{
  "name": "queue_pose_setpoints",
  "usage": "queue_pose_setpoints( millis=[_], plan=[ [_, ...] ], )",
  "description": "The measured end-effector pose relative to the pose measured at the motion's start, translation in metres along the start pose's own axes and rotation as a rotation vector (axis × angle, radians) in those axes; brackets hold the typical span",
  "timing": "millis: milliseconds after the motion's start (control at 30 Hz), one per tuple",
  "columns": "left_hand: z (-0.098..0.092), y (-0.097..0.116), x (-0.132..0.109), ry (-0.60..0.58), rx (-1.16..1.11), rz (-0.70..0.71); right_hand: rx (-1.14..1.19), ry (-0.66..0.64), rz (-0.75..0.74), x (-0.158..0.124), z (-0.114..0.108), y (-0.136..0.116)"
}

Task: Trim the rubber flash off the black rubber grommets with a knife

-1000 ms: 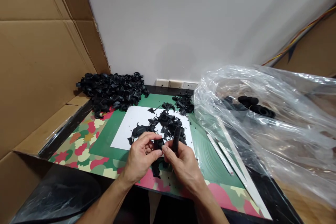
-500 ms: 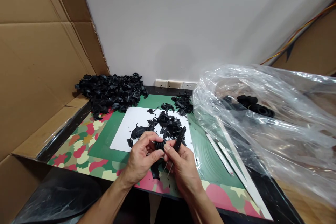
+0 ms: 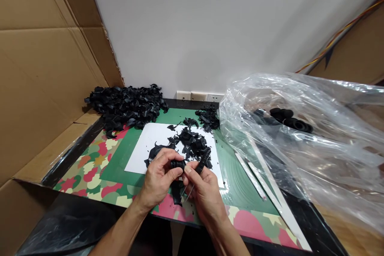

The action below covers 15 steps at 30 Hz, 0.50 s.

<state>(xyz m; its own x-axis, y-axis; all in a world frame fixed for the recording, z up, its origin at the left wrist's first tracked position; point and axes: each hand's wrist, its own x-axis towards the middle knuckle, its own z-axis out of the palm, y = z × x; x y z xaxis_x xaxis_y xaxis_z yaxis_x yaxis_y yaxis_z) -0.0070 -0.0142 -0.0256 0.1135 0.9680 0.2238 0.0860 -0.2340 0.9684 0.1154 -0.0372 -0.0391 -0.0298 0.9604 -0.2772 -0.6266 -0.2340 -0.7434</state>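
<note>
My left hand (image 3: 160, 174) is closed, pinching a black ribbed rubber sleeve (image 3: 177, 164) between thumb and fingers. Close beside it, my right hand (image 3: 205, 184) is closed around black-handled tweezers (image 3: 203, 160), whose two thin metal prongs point down below the palm. The right thumb and forefinger also meet at the right end of the sleeve; whether they pinch a scrap there I cannot tell. Under and behind the hands, black rubber trimmings (image 3: 196, 144) lie on a white sheet (image 3: 138, 156). A dark flap of rubber (image 3: 177, 194) shows below the left fingers.
A large heap of black rubber pieces (image 3: 129, 104) stands at the back left, beside a cardboard box (image 3: 45, 88). A smaller pile of scraps (image 3: 208, 117) sits at the back. On the right, a clear plastic bag (image 3: 300, 160) holds black rubber parts (image 3: 295, 122). White strips (image 3: 250, 176) lie on the green mat (image 3: 237, 192).
The rubber sleeve has turned and tilted in the left fingers. My right hand has shifted slightly left, and the tweezers have swung a little with it.
</note>
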Motion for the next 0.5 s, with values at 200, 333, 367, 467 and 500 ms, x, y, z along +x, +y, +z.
queue_pose_setpoints(
  millis=[200,333,367,467,500],
  plan=[
    [0.001,-0.005,-0.001,-0.014,0.034,-0.045,-0.032,0.015,0.007,0.000,-0.003,0.003],
    [0.000,-0.005,-0.001,-0.068,-0.001,-0.115,-0.096,0.033,-0.106,-0.003,-0.018,-0.006],
    [0.000,-0.005,-0.001,-0.070,0.009,-0.110,-0.089,0.035,-0.146,-0.004,-0.023,-0.010],
    [0.000,-0.003,-0.001,-0.067,0.046,-0.083,-0.090,0.005,-0.315,-0.006,-0.033,-0.020],
    [0.000,-0.002,-0.001,-0.070,0.056,-0.076,-0.113,-0.009,-0.379,-0.007,-0.035,-0.022]
  ],
)
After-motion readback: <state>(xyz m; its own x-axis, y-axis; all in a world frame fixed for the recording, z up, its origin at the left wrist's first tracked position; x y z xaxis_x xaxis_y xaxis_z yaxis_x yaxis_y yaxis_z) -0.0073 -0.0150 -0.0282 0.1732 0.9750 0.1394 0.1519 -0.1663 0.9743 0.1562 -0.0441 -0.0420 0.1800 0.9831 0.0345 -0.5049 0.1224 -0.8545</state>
